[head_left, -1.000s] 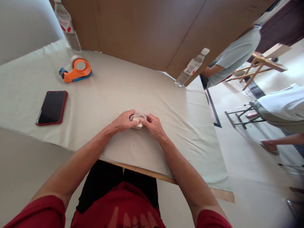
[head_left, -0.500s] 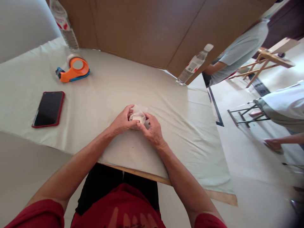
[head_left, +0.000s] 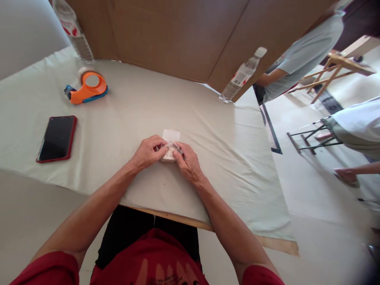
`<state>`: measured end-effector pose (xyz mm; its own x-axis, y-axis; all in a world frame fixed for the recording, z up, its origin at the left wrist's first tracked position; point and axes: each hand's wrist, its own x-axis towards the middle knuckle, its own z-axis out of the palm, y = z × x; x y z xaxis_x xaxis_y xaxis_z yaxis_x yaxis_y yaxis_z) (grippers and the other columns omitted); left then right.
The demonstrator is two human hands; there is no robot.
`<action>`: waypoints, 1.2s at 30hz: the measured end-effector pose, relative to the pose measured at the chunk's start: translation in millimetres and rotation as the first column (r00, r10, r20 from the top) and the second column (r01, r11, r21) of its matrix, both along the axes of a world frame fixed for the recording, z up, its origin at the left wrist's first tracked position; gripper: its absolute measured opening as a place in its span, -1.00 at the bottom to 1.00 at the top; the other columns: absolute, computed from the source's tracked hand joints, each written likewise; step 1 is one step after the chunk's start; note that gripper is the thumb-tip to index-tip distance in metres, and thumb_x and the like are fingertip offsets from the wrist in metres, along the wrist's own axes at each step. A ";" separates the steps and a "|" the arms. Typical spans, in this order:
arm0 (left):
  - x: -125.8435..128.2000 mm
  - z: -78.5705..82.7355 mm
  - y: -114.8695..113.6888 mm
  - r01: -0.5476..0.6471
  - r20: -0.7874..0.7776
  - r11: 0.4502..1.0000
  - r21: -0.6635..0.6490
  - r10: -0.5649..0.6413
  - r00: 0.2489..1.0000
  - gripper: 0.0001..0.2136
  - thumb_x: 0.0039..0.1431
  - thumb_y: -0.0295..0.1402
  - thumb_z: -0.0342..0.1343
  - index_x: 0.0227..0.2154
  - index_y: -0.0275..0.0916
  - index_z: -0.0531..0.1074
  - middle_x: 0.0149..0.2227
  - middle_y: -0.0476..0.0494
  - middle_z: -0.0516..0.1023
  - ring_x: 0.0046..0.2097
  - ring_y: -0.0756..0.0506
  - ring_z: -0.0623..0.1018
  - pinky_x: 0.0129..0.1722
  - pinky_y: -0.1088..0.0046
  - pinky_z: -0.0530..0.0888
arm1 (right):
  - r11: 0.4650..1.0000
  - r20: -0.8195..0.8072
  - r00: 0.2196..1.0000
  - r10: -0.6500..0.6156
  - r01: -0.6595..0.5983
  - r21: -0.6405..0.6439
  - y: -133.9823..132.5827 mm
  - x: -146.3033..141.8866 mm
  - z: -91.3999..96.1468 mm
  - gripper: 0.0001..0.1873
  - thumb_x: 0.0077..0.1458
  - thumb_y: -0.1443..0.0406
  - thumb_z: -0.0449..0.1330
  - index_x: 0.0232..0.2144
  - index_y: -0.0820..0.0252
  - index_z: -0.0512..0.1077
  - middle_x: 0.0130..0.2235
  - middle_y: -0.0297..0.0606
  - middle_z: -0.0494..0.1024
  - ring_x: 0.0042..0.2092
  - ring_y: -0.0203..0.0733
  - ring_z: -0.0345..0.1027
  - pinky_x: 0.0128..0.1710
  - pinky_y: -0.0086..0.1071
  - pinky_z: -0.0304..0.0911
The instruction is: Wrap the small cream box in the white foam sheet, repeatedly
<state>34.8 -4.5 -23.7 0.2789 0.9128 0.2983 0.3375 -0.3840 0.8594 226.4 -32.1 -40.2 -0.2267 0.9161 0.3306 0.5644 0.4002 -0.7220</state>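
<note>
A small white box (head_left: 168, 160) sits on the cloth-covered table near its front edge, its white flap (head_left: 171, 134) raised on the far side. At its top is a thin, whitish, see-through wrapping (head_left: 171, 145). From the left, my left hand (head_left: 149, 152) closes thumb and fingers on the wrapping's edge. My right hand (head_left: 188, 161) pinches the wrapping from the other side, its thumb over the box. Whatever lies inside the box is hidden by the wrapping and my fingers.
To the left lie a red-cased phone (head_left: 57, 138) and an orange tape dispenser (head_left: 89, 88). Water bottles stand at the back left (head_left: 73, 33) and back right (head_left: 242, 76), against a brown cardboard panel (head_left: 178, 35). Other people (head_left: 311, 51) are beyond the table's right side.
My hands have shifted from cupping the box to pinching the wrapping at its top. The box's front and the flap show more plainly. The view has shifted slightly.
</note>
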 end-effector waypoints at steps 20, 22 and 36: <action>-2.1 6.9 -1.3 0.079 0.047 0.968 -0.237 -0.070 0.996 -0.71 0.07 -0.15 0.19 -0.26 -0.27 0.53 -0.17 -0.20 0.57 -0.34 0.00 0.45 -0.31 0.46 0.45 | 0.970 0.223 0.951 0.215 -0.181 -0.164 18.2 -0.8 22.1 -0.62 0.37 0.17 -0.09 -0.23 0.14 0.50 -0.22 -0.21 0.60 -0.19 -0.11 0.36 -0.08 -0.23 0.21; -1.8 9.1 -1.9 0.066 0.054 0.969 -0.237 -0.055 0.997 -0.74 0.06 -0.14 0.19 -0.39 -0.27 0.50 -0.19 -0.20 0.58 -0.31 -0.02 0.48 -0.30 0.45 0.45 | 0.971 0.224 0.954 0.198 -0.161 -0.175 16.3 0.3 22.2 -0.60 0.37 0.16 -0.09 -0.20 0.15 0.52 -0.22 -0.20 0.62 -0.19 -0.09 0.38 -0.08 -0.21 0.21; 4.6 19.2 -1.1 0.004 0.096 0.911 -0.412 0.039 0.995 -0.77 -0.02 -0.18 0.17 -0.45 -0.27 0.48 -0.49 -0.02 0.48 -0.46 0.01 0.40 -0.45 0.50 0.35 | 0.996 0.267 0.961 0.078 -0.087 0.024 5.0 2.0 18.7 -0.51 0.13 0.01 0.30 0.02 0.12 0.50 -0.02 -0.08 0.64 -0.01 0.08 0.46 0.02 -0.07 0.24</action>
